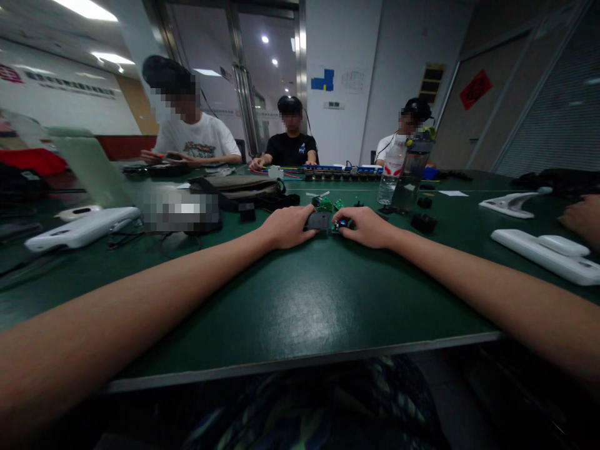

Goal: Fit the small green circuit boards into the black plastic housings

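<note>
My left hand (291, 227) is closed round a small dark grey block (319, 220) above the green table (300, 300). Just to its right, my right hand (363, 227) pinches a small green circuit board (335, 227) with a blue part on it. The block and the board are close together; whether they touch is hard to tell. Right behind both hands lie several green circuit boards (327, 205) in a loose group. The fingertips of both hands point inward at each other.
A water bottle (388, 181) and a dark clear container (409, 181) stand behind my right hand. Black blocks (424, 223) lie to the right. A bag (241, 186) and a white device (84, 229) are at left. Three people sit across the table; another person's hand (584, 219) is far right.
</note>
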### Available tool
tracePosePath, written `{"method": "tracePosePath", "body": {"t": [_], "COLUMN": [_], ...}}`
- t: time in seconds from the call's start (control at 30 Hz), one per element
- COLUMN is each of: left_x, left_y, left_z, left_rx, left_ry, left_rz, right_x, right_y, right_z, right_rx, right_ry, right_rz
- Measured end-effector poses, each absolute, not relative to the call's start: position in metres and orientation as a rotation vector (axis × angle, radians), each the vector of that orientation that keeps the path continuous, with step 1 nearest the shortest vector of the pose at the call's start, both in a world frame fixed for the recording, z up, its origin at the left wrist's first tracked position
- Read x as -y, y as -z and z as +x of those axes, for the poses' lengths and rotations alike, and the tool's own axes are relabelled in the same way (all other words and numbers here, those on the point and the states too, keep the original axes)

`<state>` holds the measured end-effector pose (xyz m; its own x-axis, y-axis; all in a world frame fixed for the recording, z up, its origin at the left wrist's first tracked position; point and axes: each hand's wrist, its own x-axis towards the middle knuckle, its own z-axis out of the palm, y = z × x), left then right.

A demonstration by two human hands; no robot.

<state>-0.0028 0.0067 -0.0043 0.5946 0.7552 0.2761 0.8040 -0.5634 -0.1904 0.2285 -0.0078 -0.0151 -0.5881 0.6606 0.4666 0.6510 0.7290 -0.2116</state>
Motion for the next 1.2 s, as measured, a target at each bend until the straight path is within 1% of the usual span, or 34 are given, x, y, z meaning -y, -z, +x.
{"method": "tracePosePath", "body": {"t": [0.4,1.2], "left_x": [-0.0075,-0.0087], "left_y": [0.0046,0.0056], "left_z": [-0.0032,-0.0034], "left_rx": [1.286,1.276], "left_ry": [0.226,0.235], "left_rz": [-2.526,-2.53], "right_x": [0.0117,0.0124], "right_y": [0.0107,0.0096], "right_z": [0.2286,0.2264], "right_rx": [2.5,2.36], "right_ry": [-0.044,0.045], "right_rz": [-1.104,-1.155]}}
